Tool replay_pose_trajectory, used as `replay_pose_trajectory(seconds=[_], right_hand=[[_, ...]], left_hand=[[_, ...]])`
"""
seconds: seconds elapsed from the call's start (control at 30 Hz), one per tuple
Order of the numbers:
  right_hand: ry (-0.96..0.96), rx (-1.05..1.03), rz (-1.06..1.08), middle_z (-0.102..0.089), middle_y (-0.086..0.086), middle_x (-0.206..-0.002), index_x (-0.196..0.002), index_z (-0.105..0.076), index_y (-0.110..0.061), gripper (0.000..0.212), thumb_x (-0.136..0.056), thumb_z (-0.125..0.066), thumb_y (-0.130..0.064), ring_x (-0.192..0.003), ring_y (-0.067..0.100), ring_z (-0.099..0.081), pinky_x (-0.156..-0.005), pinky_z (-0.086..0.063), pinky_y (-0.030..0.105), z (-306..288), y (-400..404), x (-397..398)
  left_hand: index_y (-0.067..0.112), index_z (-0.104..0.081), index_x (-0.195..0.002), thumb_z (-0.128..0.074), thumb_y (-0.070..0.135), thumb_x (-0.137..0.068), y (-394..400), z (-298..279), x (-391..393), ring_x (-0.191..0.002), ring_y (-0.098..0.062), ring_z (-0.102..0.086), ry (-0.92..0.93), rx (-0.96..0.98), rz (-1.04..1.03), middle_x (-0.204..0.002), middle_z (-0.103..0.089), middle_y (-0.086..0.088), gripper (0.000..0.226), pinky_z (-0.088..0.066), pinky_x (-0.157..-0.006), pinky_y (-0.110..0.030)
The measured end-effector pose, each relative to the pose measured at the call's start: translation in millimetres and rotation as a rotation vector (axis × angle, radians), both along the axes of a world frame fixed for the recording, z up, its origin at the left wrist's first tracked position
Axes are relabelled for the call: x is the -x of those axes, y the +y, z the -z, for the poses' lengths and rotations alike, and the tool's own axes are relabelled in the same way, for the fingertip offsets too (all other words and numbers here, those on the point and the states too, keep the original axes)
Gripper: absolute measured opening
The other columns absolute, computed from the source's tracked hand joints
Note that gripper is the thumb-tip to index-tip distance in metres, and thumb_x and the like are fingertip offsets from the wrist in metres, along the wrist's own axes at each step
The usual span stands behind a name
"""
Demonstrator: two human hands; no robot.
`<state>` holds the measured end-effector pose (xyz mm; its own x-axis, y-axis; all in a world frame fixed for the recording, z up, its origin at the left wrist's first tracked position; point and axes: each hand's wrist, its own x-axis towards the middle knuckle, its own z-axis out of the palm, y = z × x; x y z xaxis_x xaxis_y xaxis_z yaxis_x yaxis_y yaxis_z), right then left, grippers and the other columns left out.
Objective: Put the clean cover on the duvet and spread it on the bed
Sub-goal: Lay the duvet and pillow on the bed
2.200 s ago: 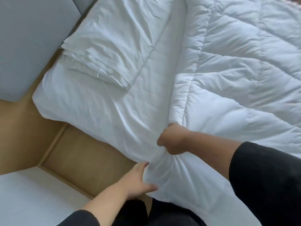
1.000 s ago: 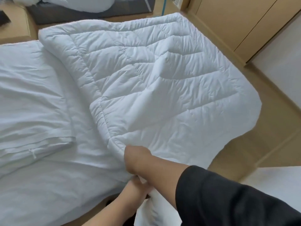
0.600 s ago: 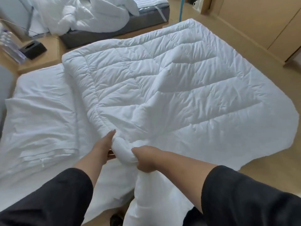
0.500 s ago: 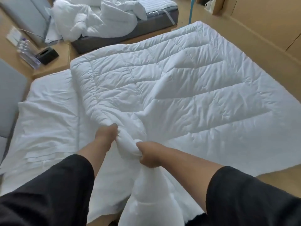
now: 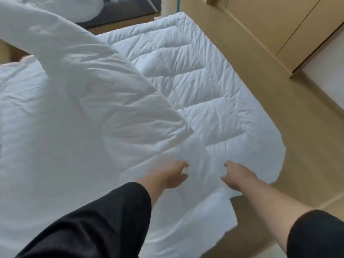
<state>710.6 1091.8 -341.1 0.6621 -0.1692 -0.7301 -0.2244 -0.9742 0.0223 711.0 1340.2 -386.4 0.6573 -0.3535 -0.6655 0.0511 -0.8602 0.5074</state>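
The white quilted duvet (image 5: 195, 81) lies over the right part of the bed and hangs off its right edge. A large fold of the duvet (image 5: 89, 86) billows up on the left, blurred by motion, and hides the folded cover. My left hand (image 5: 167, 176) and my right hand (image 5: 237, 176) reach forward side by side over the near edge of the duvet. Their fingers are loosely spread and grip nothing that I can make out. The white bed sheet (image 5: 16, 112) shows at the far left.
A second bed with crumpled white bedding (image 5: 61, 8) stands at the back. Wooden floor (image 5: 307, 149) runs along the right of the bed. Wooden cabinet doors (image 5: 270, 21) fill the top right, with a white wall (image 5: 327, 71) beside them.
Half a second ago both hands gripped a bunched corner of the duvet. Now they have let go, and that part of the duvet has flown up and over to the left.
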Motion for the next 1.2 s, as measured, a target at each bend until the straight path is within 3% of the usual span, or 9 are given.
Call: replay_pose_trajectory(seconds=[0.1,0.23,0.57,0.8,0.93,1.0,1.1,1.2], right_hand=[[0.123,-0.111,-0.087,-0.047,0.007,-0.151,-0.153,-0.036,-0.023,0.059,-0.098,-0.053,-0.038,-0.133,0.029,-0.05,-0.104,-0.044,0.038,17,19,2],[0.178,-0.191,-0.166,-0.047,0.004,-0.152,-0.153,-0.037,-0.024,0.058,-0.099,-0.053,-0.038,-0.135,0.025,-0.049,-0.106,-0.042,0.035,22,53,-1],[0.086,-0.25,-0.359,-0.051,0.004,-0.148,-0.151,-0.042,-0.024,0.053,-0.1,-0.052,-0.036,-0.131,0.024,-0.052,-0.105,-0.045,0.034,1,160,-64],[-0.045,-0.351,-0.426,-0.062,-0.001,-0.128,-0.137,-0.057,-0.025,0.04,-0.098,-0.052,-0.035,-0.115,0.019,-0.059,-0.096,-0.047,0.031,0,248,-123],[-0.27,-0.415,-0.314,-0.069,-0.003,-0.102,-0.107,-0.07,-0.021,0.021,-0.097,-0.054,-0.031,-0.097,0.019,-0.063,-0.086,-0.051,0.035,-3,279,-192],[-0.379,-0.405,-0.248,-0.069,-0.002,-0.098,-0.1,-0.07,-0.018,0.02,-0.097,-0.054,-0.031,-0.096,0.021,-0.063,-0.082,-0.048,0.034,-3,290,-243],[-0.423,-0.374,-0.189,-0.067,0.0,-0.107,-0.109,-0.067,-0.018,0.025,-0.097,-0.055,-0.037,-0.101,0.023,-0.062,-0.081,-0.045,0.033,10,307,-316],[-0.398,-0.289,-0.24,-0.057,0.004,-0.129,-0.131,-0.057,-0.018,0.044,-0.096,-0.056,-0.046,-0.114,0.026,-0.058,-0.095,-0.049,0.041,36,317,-372]], left_hand=[[0.025,-0.041,-0.148,-0.051,0.035,-0.101,50,23,48,-0.143,-0.025,-0.038,0.081,-0.152,-0.01,-0.158,-0.036,-0.001,0.049,-0.03,-0.117,-0.035],[0.027,-0.041,-0.147,-0.048,0.033,-0.102,95,11,69,-0.137,-0.022,-0.043,0.123,-0.203,-0.128,-0.154,-0.039,0.002,0.046,-0.036,-0.112,-0.033],[0.028,-0.04,-0.149,-0.048,0.035,-0.1,187,-23,59,-0.141,-0.018,-0.04,0.033,-0.231,-0.351,-0.156,-0.038,0.003,0.05,-0.033,-0.114,-0.032],[0.025,-0.037,-0.151,-0.048,0.034,-0.1,236,6,17,-0.14,-0.019,-0.042,0.01,-0.094,-0.513,-0.156,-0.038,-0.001,0.052,-0.033,-0.112,-0.031],[0.022,-0.025,-0.156,-0.05,0.046,-0.101,252,34,-14,-0.146,-0.017,-0.033,0.001,0.042,-0.64,-0.16,-0.032,0.0,0.066,-0.029,-0.117,-0.03],[0.021,-0.019,-0.158,-0.053,0.052,-0.098,253,47,-29,-0.148,-0.016,-0.028,-0.019,0.094,-0.718,-0.161,-0.028,0.0,0.076,-0.025,-0.119,-0.03],[0.019,-0.012,-0.16,-0.058,0.057,-0.093,255,61,-63,-0.15,-0.02,-0.023,-0.084,0.123,-0.903,-0.163,-0.021,-0.003,0.09,-0.021,-0.122,-0.033],[0.02,-0.003,-0.161,-0.059,0.069,-0.085,255,66,-108,-0.153,-0.022,-0.014,-0.166,0.102,-1.02,-0.167,-0.008,-0.001,0.106,-0.017,-0.123,-0.039]])
